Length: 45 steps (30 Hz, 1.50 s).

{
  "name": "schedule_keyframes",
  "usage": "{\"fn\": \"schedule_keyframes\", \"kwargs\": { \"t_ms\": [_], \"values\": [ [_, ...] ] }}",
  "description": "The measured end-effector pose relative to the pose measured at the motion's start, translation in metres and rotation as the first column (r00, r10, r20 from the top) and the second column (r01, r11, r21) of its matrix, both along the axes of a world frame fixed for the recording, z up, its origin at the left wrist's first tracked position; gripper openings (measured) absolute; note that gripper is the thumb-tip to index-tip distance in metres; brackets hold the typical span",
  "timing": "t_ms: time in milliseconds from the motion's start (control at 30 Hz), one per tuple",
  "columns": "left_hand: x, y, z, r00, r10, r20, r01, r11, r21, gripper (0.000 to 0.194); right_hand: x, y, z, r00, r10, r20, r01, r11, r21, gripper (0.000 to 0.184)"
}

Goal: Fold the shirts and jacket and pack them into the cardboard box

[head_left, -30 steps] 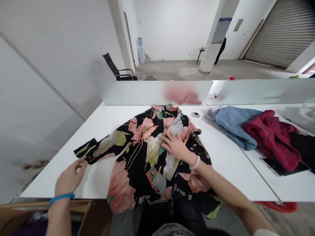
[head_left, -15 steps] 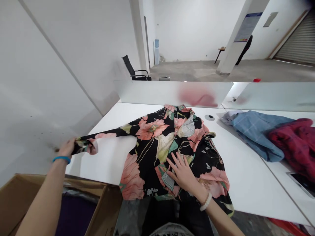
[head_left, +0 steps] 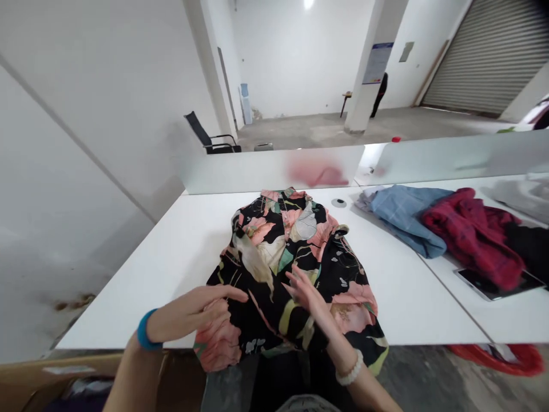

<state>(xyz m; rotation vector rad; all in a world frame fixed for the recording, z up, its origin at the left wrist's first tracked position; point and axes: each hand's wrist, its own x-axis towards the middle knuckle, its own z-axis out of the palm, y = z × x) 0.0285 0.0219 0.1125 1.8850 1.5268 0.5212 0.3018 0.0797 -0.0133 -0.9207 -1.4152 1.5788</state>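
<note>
A black floral shirt (head_left: 266, 240) with pink, cream and green flowers lies front side up on the white table, its collar away from me. Its left-side sleeve (head_left: 257, 280) is folded in and lies diagonally down over the front, the cuff near my right wrist. My left hand (head_left: 195, 312), with a blue wristband, is open at the lower left of the shirt, fingers stretched toward the sleeve. My right hand (head_left: 309, 297), wearing a white bracelet, is open over the shirt's middle, slightly blurred. Whether either hand touches the cloth I cannot tell.
Blue (head_left: 403, 214) and dark red (head_left: 472, 229) garments are piled at the right, beside a tablet-like device (head_left: 476, 286). A frosted divider (head_left: 240, 171) runs along the table's back. Below the front edge are a cardboard box (head_left: 26, 375) and a red basket (head_left: 527, 360).
The outstretched left-side sleeve has been brought inward across the shirt and let go. My left hand has moved right, from the far left to the shirt. The view has shifted right.
</note>
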Motion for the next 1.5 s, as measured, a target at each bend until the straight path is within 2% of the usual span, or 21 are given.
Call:
{"fn": "schedule_keyframes", "kwargs": {
  "t_ms": [33, 100, 200, 267, 333, 400, 467, 500, 567, 633, 700, 767, 800, 833, 900, 1000, 1133, 1233, 1300, 1400, 1500],
  "values": [
    [0.002, 0.007, -0.012, 1.0, 0.001, -0.022, -0.001, 0.999, -0.038, 0.044, 0.002, -0.003, -0.004, 0.995, -0.013, 0.098, 0.007, 0.998, 0.067, 0.053],
    [-0.002, 0.025, -0.04, 0.992, 0.108, -0.071, -0.112, 0.993, -0.049, 0.041, 0.004, -0.012, -0.012, 0.94, -0.094, 0.329, -0.004, 0.958, 0.287, 0.053],
    [-0.015, 0.057, -0.078, 0.942, 0.315, -0.119, -0.305, 0.948, 0.092, 0.042, 0.005, -0.03, -0.018, 0.761, -0.292, 0.579, -0.089, 0.838, 0.538, 0.058],
    [-0.021, 0.081, -0.092, 0.927, 0.344, -0.146, -0.312, 0.928, 0.205, 0.043, 0.006, -0.042, -0.02, 0.654, -0.374, 0.657, -0.146, 0.79, 0.595, 0.067],
    [-0.023, 0.106, -0.1, 0.915, 0.328, -0.235, -0.253, 0.92, 0.299, 0.043, 0.008, -0.051, -0.021, 0.582, -0.402, 0.708, -0.215, 0.763, 0.61, 0.073],
    [-0.02, 0.129, -0.104, 0.893, 0.302, -0.333, -0.193, 0.927, 0.322, 0.044, 0.012, -0.056, -0.02, 0.538, -0.405, 0.739, -0.265, 0.751, 0.604, 0.055],
    [-0.017, 0.149, -0.111, 0.873, 0.294, -0.389, -0.176, 0.934, 0.31, 0.043, 0.016, -0.054, -0.015, 0.563, -0.379, 0.734, -0.251, 0.768, 0.589, 0.017],
    [-0.015, 0.156, -0.115, 0.867, 0.294, -0.402, -0.177, 0.937, 0.302, 0.043, 0.019, -0.052, -0.012, 0.615, -0.348, 0.708, -0.214, 0.79, 0.574, 0.012],
    [-0.014, 0.165, -0.125, 0.849, 0.291, -0.441, -0.175, 0.942, 0.285, 0.044, 0.028, -0.044, -0.006, 0.76, -0.28, 0.587, -0.076, 0.858, 0.507, 0.026],
    [-0.018, 0.167, -0.135, 0.824, 0.3, -0.481, -0.186, 0.945, 0.271, 0.047, 0.039, -0.033, -0.005, 0.877, -0.283, 0.389, 0.136, 0.921, 0.365, 0.031],
    [-0.027, 0.167, -0.142, 0.783, 0.323, -0.531, -0.225, 0.944, 0.243, 0.051, 0.052, -0.023, -0.009, 0.901, -0.381, 0.209, 0.358, 0.923, 0.141, 0.036],
    [-0.035, 0.166, -0.146, 0.726, 0.359, -0.587, -0.277, 0.933, 0.228, 0.054, 0.065, -0.016, -0.017, 0.862, -0.488, 0.138, 0.497, 0.867, -0.035, 0.042],
    [-0.038, 0.166, -0.147, 0.693, 0.374, -0.616, -0.284, 0.927, 0.244, 0.054, 0.071, -0.013, -0.02, 0.84, -0.522, 0.146, 0.534, 0.843, -0.061, 0.044],
    [-0.039, 0.167, -0.146, 0.665, 0.386, -0.64, -0.267, 0.922, 0.279, 0.053, 0.077, -0.012, -0.022, 0.821, -0.544, 0.172, 0.557, 0.829, -0.038, 0.045],
    [-0.034, 0.173, -0.144, 0.639, 0.388, -0.664, -0.176, 0.914, 0.366, 0.052, 0.083, -0.011, -0.022, 0.794, -0.558, 0.242, 0.551, 0.828, 0.1, 0.044],
    [-0.011, 0.189, -0.141, 0.698, 0.314, -0.643, -0.046, 0.916, 0.398, 0.05, 0.082, -0.009, -0.015, 0.751, -0.527, 0.398, 0.439, 0.848, 0.296, 0.049],
    [0.016, 0.21, -0.15, 0.731, 0.26, -0.631, -0.068, 0.948, 0.311, 0.057, 0.081, -0.011, -0.011, 0.621, -0.508, 0.598, 0.31, 0.859, 0.407, 0.043],
    [0.018, 0.214, -0.16, 0.752, 0.25, -0.61, -0.072, 0.951, 0.301, 0.06, 0.095, -0.019, -0.014, 0.551, -0.53, 0.644, 0.281, 0.845, 0.455, 0.036],
    [0.016, 0.212, -0.162, 0.776, 0.279, -0.565, -0.085, 0.935, 0.344, 0.06, 0.107, -0.023, -0.015, 0.499, -0.549, 0.671, 0.261, 0.833, 0.487, 0.034],
    [0.025, 0.204, -0.154, 0.813, 0.277, -0.511, -0.034, 0.9, 0.434, 0.055, 0.118, -0.016, -0.014, 0.434, -0.612, 0.661, 0.214, 0.783, 0.585, 0.034],
    [0.059, 0.204, -0.135, 0.859, 0.099, -0.503, 0.168, 0.872, 0.459, 0.049, 0.115, 0.006, -0.012, 0.388, -0.651, 0.652, 0.062, 0.725, 0.686, 0.035]
  ]
}}
